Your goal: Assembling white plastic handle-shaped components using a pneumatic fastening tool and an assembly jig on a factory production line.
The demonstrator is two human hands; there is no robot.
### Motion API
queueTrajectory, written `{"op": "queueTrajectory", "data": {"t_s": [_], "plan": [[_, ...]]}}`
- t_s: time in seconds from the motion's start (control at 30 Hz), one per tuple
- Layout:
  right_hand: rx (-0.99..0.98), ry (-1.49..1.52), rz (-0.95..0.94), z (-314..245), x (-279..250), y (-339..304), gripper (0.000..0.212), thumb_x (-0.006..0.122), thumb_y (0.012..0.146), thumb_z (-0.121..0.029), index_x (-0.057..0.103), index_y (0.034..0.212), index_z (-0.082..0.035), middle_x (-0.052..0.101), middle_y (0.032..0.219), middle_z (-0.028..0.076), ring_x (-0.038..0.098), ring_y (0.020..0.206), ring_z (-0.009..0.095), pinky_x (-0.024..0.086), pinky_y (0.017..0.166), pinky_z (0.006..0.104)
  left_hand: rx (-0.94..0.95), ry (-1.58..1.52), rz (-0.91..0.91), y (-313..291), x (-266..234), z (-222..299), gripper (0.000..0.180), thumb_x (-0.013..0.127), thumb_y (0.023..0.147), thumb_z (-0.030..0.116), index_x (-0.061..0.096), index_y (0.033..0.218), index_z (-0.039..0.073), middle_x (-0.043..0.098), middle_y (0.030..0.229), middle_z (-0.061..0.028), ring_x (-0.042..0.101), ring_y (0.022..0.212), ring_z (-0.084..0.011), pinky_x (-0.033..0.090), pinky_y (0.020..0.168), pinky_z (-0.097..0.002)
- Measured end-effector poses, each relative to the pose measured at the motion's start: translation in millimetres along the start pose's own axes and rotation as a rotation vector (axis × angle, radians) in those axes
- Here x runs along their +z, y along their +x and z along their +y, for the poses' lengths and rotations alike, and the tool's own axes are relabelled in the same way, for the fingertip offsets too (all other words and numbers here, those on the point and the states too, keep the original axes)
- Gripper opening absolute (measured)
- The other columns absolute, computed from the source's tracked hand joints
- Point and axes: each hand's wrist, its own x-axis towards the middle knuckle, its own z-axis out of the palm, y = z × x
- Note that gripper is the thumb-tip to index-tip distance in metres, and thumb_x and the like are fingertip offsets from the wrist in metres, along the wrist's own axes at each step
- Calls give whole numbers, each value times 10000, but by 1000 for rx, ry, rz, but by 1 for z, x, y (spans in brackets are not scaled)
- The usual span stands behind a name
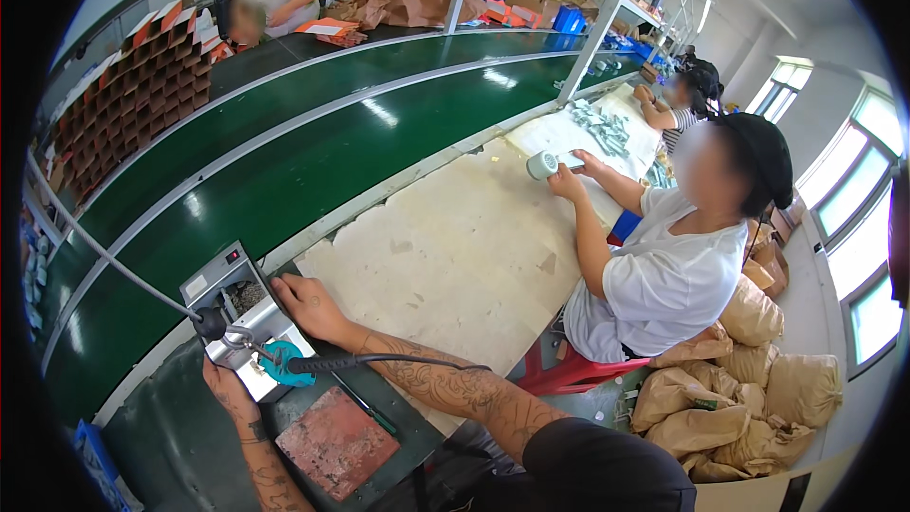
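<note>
On the dark green mat stands a silver metal soldering station, with a small red display and a tray of grey lumps. My left hand grips its near left side, the fingers partly hidden by the box. At its right side my right hand is closed against the edge, knuckles up. Between my hands, a soldering iron with a teal grip sits in the coil holder. Its black cable runs across my right forearm. A reddish worn square plate and a dark green pen-like stick lie nearby.
A jointed metal arm reaches over the bench from the left. Beyond runs a green conveyor belt. To my right, a seated co-worker holds a pale green device over the paper-covered bench. Brown sacks lie on the floor.
</note>
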Motion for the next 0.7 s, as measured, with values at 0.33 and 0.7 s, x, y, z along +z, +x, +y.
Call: {"op": "queueTrajectory", "data": {"t_s": [0.33,0.7], "plan": [[12,-8,-7,0,0,0,400,492,1055,-303,552,832,22,554,724,266,525,654,428,437,634,483,13,16,105,-9,13,21,319,509,1047,167,601,1269,-44,658,1148,-103,626,1035,-174,493,921,-315],[-3,-14,4,1,-4,-4,402,502,1047,-338,600,883,15,587,752,272,566,681,443,466,645,478,59,165,78,-10,12,13,342,480,1036,162,622,1280,-30,677,1157,-144,626,1067,-227,473,964,-342]]}}
